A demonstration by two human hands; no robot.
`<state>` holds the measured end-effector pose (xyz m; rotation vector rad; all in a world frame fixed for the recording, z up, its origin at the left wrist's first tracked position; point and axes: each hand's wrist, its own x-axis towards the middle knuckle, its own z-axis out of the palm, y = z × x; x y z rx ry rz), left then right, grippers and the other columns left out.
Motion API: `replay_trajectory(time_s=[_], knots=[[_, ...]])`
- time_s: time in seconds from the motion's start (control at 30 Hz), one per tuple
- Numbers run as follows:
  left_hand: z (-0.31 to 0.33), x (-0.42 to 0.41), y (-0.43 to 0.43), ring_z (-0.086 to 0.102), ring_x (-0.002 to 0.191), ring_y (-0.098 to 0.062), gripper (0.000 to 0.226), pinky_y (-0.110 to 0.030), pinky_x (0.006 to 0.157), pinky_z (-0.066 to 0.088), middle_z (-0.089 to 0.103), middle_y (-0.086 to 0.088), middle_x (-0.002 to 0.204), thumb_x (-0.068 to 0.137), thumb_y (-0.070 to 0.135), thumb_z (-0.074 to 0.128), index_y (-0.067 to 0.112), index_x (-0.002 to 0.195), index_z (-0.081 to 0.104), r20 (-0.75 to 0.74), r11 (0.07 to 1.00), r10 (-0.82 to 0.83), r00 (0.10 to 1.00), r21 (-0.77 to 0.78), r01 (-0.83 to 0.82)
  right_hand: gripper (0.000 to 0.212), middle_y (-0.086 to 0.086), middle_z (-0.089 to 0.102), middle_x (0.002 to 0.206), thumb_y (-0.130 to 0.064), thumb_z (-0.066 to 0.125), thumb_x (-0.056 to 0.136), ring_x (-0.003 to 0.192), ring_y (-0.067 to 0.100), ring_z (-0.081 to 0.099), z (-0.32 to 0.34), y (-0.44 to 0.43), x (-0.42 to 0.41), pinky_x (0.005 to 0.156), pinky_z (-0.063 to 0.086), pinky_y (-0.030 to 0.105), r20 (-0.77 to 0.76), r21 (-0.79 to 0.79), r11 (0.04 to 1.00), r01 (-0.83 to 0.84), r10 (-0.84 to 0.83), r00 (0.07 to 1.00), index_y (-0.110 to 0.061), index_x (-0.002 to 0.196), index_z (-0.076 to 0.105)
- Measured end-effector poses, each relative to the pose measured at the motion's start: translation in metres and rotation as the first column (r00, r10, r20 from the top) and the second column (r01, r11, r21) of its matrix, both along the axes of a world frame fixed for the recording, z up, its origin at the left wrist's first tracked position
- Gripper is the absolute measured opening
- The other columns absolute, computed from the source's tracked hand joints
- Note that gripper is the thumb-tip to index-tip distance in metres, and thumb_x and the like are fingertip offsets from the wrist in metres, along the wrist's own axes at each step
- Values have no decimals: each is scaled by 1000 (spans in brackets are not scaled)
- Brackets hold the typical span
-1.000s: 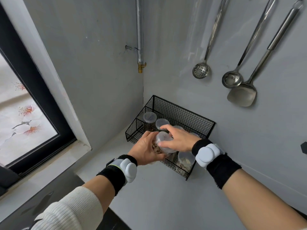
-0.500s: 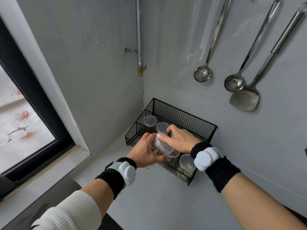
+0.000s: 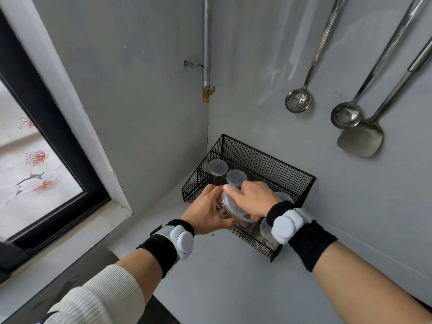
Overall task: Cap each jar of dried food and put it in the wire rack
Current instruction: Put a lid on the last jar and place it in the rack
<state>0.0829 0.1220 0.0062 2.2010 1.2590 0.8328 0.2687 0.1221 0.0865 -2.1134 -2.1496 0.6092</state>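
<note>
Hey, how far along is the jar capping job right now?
Done: several capped clear plastic jars sit in the black wire rack. In hand: left hand holds a jar of dried food while right hand fits its clear lid. Left: racking it.

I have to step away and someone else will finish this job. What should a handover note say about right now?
Left hand: holds the jar of dried food, tilted, in front of the wire rack.
Right hand: on the clear lid, fitting it to that jar; whether it is sealed cannot be told.
Done: at least four capped jars sit in the rack, two at its far-left end, others partly hidden behind the right wrist.
Left: finish the lid and set this jar in the rack.
</note>
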Motion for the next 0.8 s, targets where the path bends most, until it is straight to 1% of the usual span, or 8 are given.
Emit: replay_trajectory(time_s=[0.07,0.13,0.17,0.23,0.37,0.53,0.7,0.8], knots=[[0,-1,-1,54,99,-3,80,-21,87,52,47,14,110,65,62,86,32,131,54,-2,1000,-15,1000,0,15,104,12,80,85,-97,17,79,69,21,78,2,3,3,71,62,36,-43,-11,1000,12,-13,999,-11,100,70],[-2,-7,2,54,101,-3,84,-18,90,49,48,13,112,65,62,86,30,136,54,12,1000,7,1000,-18,-7,94,10,68,136,-92,40,79,110,25,72,6,8,4,94,56,42,-103,-39,995,-87,82,991,-22,140,58],[-1,-7,4,54,102,-3,88,-18,91,48,49,12,113,65,62,86,28,138,53,13,999,23,1000,-25,-22,90,6,58,147,-84,54,79,119,25,66,9,9,4,101,52,44,-121,-54,985,-165,157,980,-32,152,45],[-1,-11,8,53,102,-3,90,-16,91,46,49,12,113,64,61,87,27,140,53,6,999,28,1000,-41,-28,85,-1,57,140,-72,67,76,115,20,62,9,12,0,95,52,41,-87,-60,969,-241,235,968,-40,151,41],[-7,-16,9,52,102,0,88,-11,88,42,48,16,112,64,65,83,30,139,52,7,997,40,999,-71,-40,62,-6,64,111,-68,66,81,100,19,61,1,15,-16,69,42,28,-48,-20,983,-180,179,983,-33,130,55],[-22,-25,5,49,107,3,84,1,88,33,51,15,116,66,59,86,32,138,53,51,991,91,995,-99,-86,64,5,68,125,-69,63,85,115,28,64,-17,16,-37,95,54,44,-46,18,991,-129,130,991,-23,129,57],[-35,-41,6,51,104,-2,84,-3,88,36,51,11,115,65,53,90,25,136,55,90,980,161,983,-133,-149,81,7,58,139,-65,72,81,128,27,57,-30,26,-46,103,50,44,-132,-115,974,-195,180,975,-30,149,45],[-43,-51,15,51,108,-5,85,-15,92,43,53,9,116,66,53,90,21,137,55,109,972,201,974,-148,-184,87,7,54,139,-57,75,77,128,26,55,-42,42,-61,97,46,37,-123,-119,969,-217,203,971,-32,153,41]])
